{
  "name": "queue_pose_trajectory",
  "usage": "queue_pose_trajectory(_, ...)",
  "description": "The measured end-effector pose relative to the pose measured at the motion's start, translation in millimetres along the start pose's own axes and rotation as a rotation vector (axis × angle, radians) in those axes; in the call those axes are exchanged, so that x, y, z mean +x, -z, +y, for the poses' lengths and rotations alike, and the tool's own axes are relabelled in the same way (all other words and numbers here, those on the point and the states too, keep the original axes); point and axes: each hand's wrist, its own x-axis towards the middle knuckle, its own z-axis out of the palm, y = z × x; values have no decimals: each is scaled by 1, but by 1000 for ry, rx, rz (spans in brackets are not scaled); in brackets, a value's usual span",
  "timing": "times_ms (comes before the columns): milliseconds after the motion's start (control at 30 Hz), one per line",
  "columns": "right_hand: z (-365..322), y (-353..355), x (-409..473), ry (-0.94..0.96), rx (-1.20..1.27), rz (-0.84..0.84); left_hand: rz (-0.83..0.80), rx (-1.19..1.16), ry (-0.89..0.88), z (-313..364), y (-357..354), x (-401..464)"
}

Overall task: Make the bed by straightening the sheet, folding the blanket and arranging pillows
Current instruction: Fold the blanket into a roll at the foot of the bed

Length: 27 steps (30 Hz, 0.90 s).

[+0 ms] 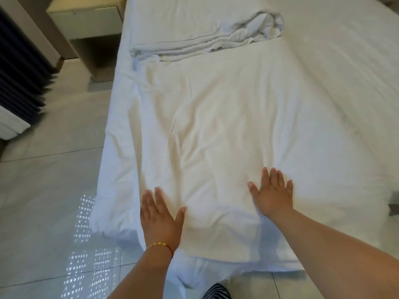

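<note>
Smoothing step: left hand (160, 216) and right hand (272, 190) are both lying flat, fingers spread, palms pressing the cream blanket (216, 130) near the foot of the bed (345, 83); neither grip is holding anything. Blanket is lying spread along the left half of the bed, near edge just short of the foot edge, creases running through the middle. Crumpled sheet (216, 37) is bunching at the far end, not yet straightened. No pillows are showing. Next move is probably calling for a pinch on the near corners to fold away. Tiled floor (54, 190) is giving walking room on the left; nightstand (86, 16) far left.
</note>
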Motion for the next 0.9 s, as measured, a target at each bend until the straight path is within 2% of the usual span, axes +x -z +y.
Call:
queue_pose_trajectory(233, -46, -28, -41, 174, 66, 125, 13, -339, 343, -22, -13, -44)
queue_pose_trajectory(367, -73, -44, -56, 321, 83, 199, -49, -775, 502, -42, -27, -45)
queue_pose_trajectory(533, -93, -65, -63, 439, 82, 266, -89, -957, 593, -64, -43, -43)
queue_pose_trajectory(700, -90, -77, -63, 465, 32, 282, -245, -1114, 551, -85, -56, -48)
queue_pose_trajectory(900, -71, -80, -69, 541, 46, 241, -291, -1128, 576, -75, -48, -76)
